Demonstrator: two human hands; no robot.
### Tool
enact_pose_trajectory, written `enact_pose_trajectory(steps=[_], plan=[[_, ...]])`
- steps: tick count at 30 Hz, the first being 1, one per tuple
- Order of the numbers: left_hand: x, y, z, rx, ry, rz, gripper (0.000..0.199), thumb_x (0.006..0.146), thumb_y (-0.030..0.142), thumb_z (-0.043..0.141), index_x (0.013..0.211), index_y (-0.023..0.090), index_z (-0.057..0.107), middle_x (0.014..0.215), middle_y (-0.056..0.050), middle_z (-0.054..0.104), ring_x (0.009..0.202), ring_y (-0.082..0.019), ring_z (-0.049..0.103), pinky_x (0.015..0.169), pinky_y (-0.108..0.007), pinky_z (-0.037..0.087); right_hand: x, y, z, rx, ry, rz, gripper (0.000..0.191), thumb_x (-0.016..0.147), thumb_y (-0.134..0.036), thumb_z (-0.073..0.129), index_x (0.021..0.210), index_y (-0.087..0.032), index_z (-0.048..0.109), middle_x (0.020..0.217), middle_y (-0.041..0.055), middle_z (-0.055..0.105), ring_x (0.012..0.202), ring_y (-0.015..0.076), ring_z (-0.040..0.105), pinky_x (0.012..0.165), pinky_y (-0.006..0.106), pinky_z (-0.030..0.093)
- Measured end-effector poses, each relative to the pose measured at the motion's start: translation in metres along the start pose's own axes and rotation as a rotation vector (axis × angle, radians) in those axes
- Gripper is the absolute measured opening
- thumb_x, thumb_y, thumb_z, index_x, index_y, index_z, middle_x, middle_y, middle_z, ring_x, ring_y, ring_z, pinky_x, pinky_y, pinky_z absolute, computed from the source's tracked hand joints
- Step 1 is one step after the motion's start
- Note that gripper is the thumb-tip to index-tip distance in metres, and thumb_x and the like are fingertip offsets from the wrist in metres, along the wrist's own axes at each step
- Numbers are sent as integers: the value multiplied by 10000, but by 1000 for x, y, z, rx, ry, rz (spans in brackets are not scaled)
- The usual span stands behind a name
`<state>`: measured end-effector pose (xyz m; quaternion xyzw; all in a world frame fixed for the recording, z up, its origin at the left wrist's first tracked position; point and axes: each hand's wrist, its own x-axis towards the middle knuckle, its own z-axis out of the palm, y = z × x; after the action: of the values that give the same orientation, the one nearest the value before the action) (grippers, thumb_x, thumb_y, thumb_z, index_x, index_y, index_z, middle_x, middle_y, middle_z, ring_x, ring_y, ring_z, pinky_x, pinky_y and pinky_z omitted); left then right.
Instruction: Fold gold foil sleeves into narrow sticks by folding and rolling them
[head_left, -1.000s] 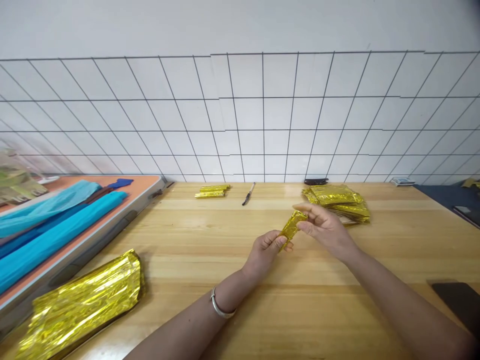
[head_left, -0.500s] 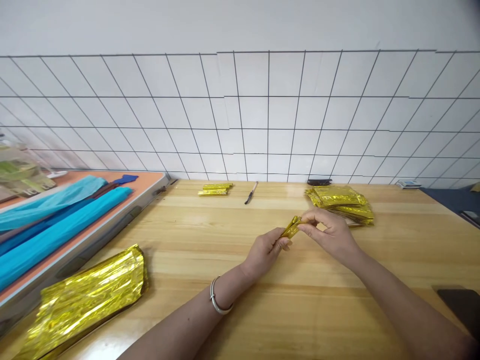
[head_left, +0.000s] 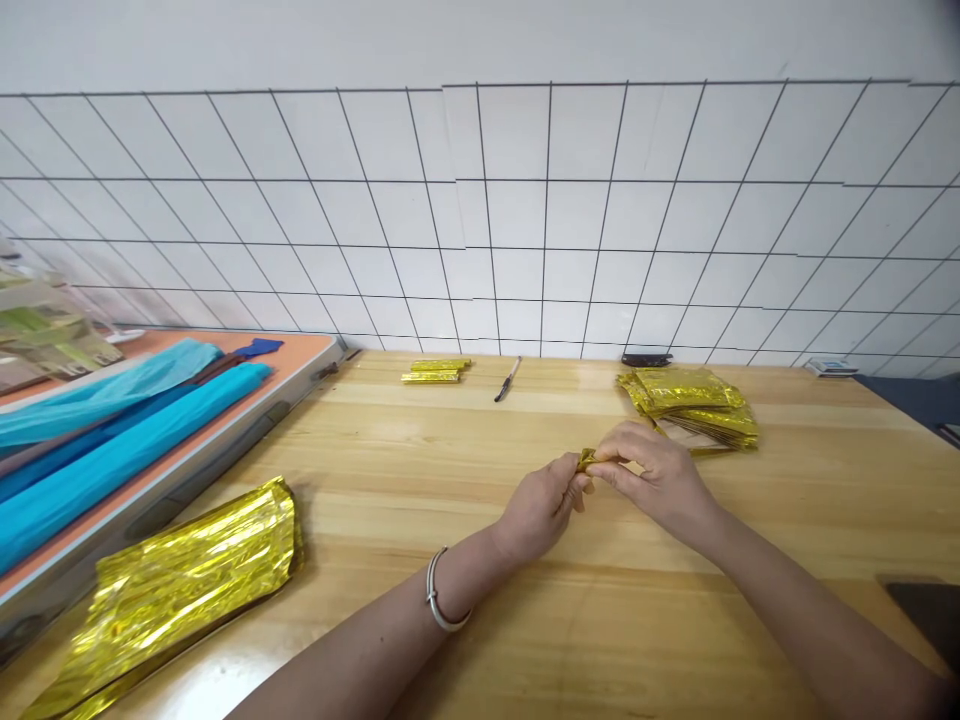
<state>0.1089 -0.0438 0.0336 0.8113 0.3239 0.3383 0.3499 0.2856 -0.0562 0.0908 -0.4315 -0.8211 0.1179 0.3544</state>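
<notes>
While the left hand (head_left: 541, 508) clenches a small gold foil piece (head_left: 586, 460) near mid-frame, the right hand (head_left: 654, 480) pinches it, thumb and fingertips nearly closed.

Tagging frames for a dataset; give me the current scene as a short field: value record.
Left hand: gripping small gold foil piece
Right hand: fingers pinching same piece
Left wrist: silver bracelet
Table back: foil strips, pen, foil stack
Table front left: large foil bundle
Piece's fold: mostly hidden by fingers

A craft workspace, by the wooden table (head_left: 450, 450) and foil stacks (head_left: 690, 395).
</notes>
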Motion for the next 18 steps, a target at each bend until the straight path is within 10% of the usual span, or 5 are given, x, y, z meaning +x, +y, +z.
enact_pose_trajectory(steps=[18], plan=[[2,-11,-6,165,-55,124,175,892,158,329,865,168,502,783,-35,580,716,-137,550,657,-226,410,1,-1,-5,46,-117,206,134,736,-248,627,834,-211,544,739,-18,561,652,127,522,608,252,417]])
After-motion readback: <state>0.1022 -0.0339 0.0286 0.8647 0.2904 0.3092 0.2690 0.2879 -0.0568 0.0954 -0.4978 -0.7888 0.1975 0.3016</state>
